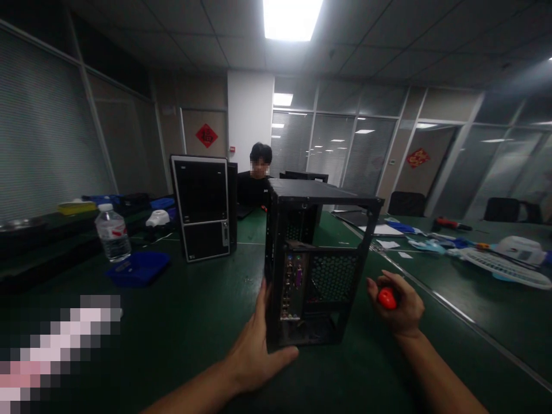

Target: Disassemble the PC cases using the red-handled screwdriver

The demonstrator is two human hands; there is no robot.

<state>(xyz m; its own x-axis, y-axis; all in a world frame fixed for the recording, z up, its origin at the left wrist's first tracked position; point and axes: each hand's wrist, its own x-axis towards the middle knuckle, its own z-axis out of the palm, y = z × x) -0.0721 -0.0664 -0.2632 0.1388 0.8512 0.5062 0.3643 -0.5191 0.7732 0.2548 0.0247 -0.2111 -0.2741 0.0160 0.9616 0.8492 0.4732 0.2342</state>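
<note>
Head view: A person's bare left hand (254,348) grasps an open black case (319,259) at its lower left corner, the fingers along the left side and the thumb stretched out by the near bottom edge. The case stands upright at the centre of a green table (207,322), its port panel (291,287) facing near. Just to the right and apart from the case, the right hand (399,302) curls its fingers around a red handle (387,298), whose rounded end shows; the rest of it is hidden. A black tower (202,207) with a silver edge stands farther off to the left, with a water bottle (112,234) and a blue tray (140,276) to its left. At the far side, between tower and case, sits a co-worker in a black top (254,187). A white grille (502,265) lies on the right, and a red-and-black tool (451,223) rests beyond it.
</note>
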